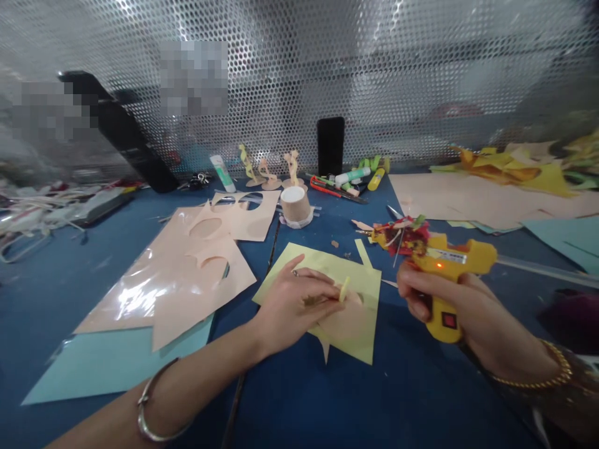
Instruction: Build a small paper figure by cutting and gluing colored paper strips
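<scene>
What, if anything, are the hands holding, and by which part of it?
The right hand holds the yellow glue gun by its handle; the left hand appears to pinch a small yellow strip near its lower end.

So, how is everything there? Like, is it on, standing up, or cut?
Glue gun: gripped by right hand, light on
Yellow strip: pinched upright by left hand
Yellow-green sheet: flat, partly covered
Pale sheets: holes cut out
Small figures: standing
Glue stick beside them: standing
Other glue stick: lying down
Roll: flat side down
Phone: upright, dark
</scene>
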A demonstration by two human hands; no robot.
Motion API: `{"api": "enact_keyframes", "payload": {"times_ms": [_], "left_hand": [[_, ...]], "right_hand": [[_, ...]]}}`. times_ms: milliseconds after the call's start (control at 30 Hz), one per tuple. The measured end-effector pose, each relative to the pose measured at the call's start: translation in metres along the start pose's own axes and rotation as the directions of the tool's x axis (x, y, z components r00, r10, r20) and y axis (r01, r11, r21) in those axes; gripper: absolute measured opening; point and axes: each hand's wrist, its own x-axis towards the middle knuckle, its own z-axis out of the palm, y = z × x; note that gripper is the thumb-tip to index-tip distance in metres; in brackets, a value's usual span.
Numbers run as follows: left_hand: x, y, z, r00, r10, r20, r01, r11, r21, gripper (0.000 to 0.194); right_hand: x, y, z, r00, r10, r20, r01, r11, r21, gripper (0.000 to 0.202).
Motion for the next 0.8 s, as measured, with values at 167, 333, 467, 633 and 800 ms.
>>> {"api": "enact_keyframes", "payload": {"times_ms": [167, 333, 467, 633, 800], "left_hand": [[0.001, 0.004, 0.002, 0.997, -0.069, 0.035, 0.069, 0.998, -0.004, 0.004], [-0.002, 0.009, -0.013, 0.991, -0.126, -0.053, 0.124, 0.991, -0.049, 0.023], [0.022, 0.013, -0.034, 0.969, -0.129, -0.211, 0.122, 0.991, -0.046, 0.027], [0.090, 0.016, -0.020, 0.998, 0.065, -0.003, -0.065, 0.997, -0.032, 0.012], [0.130, 0.009, 0.013, 0.990, 0.118, 0.082, -0.104, 0.982, -0.156, 0.013]], "right_hand": [[-0.001, -0.010, -0.005, 0.997, -0.079, 0.004, 0.079, 0.995, 0.066, 0.035], [-0.002, -0.021, -0.009, 0.981, -0.182, -0.067, 0.193, 0.953, 0.234, 0.031], [-0.003, -0.027, -0.014, 0.958, -0.264, -0.111, 0.286, 0.905, 0.315, 0.028], [0.001, -0.025, -0.017, 0.947, -0.298, -0.119, 0.321, 0.896, 0.308, 0.031], [0.002, -0.021, -0.016, 0.948, -0.308, -0.086, 0.319, 0.904, 0.284, 0.031]]}}
